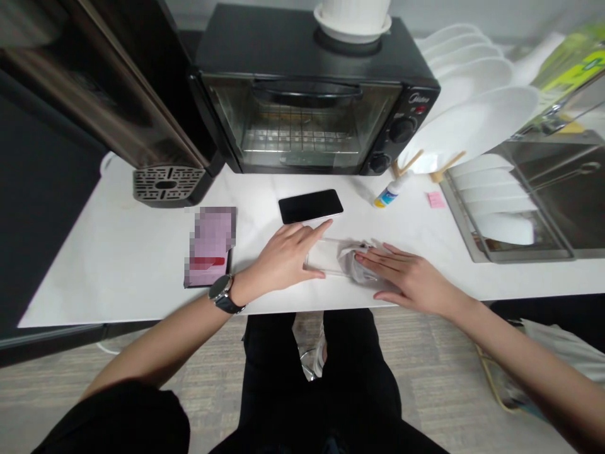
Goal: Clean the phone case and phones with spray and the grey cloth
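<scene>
A clear phone case (326,253) lies flat on the white counter (118,265) in front of me. My left hand (283,255), with a dark watch on its wrist, presses on the case's left end, fingers spread over its edge. My right hand (409,277) lies flat on a crumpled white wipe (353,260) that rests on the case's right end. A black phone (311,205) lies face up just behind the case, close to my left fingertips.
A black toaster oven (307,94) stands at the back, a dark appliance with a drip grille (165,184) to its left. A small bottle (390,192), a pink note (435,199), racked white plates (472,120) and a steel sink (558,189) sit right. A blurred pink card (211,246) lies left.
</scene>
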`<state>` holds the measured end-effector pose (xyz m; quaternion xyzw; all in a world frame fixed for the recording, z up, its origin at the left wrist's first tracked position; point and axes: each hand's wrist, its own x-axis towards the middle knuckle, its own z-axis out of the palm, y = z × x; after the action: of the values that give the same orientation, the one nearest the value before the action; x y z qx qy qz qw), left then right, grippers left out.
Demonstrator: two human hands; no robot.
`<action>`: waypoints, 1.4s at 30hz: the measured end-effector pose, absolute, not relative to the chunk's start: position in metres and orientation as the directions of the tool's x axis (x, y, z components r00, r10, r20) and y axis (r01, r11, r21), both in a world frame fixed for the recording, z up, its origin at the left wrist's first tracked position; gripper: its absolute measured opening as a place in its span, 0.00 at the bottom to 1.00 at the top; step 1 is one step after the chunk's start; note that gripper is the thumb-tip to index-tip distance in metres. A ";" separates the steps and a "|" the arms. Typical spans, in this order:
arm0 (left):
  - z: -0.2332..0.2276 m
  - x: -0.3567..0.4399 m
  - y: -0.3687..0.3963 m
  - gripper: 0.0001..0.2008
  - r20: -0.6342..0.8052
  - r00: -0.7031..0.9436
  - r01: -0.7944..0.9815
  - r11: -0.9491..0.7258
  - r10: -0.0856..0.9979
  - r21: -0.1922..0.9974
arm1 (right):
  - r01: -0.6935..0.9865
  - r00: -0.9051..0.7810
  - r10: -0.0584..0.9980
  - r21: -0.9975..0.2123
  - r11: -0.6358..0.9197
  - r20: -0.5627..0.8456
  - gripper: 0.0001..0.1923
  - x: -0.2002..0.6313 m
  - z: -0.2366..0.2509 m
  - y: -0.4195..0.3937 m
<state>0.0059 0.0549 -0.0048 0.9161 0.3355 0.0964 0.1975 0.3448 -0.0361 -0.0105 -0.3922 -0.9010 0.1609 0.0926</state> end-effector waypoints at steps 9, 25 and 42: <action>-0.008 0.002 0.060 0.49 0.088 0.777 0.561 -0.748 0.624 0.354 | 0.532 -0.779 0.616 -0.400 0.746 0.113 0.48 0.245 -0.024 0.006; -0.011 0.007 0.058 0.54 0.081 0.776 0.564 -0.746 0.626 0.354 | 0.659 -0.683 0.720 -0.324 0.679 0.119 0.44 0.307 -0.015 -0.010; -0.011 0.003 0.058 0.54 0.063 0.753 0.585 -0.709 0.656 0.394 | 0.713 -0.644 0.761 -0.297 0.636 0.084 0.38 0.326 -0.006 -0.016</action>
<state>0.0030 0.0578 -0.0110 0.9190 0.3374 0.0995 0.1778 0.3257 -0.0160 -0.0059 -0.4099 -0.8987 0.1190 0.1011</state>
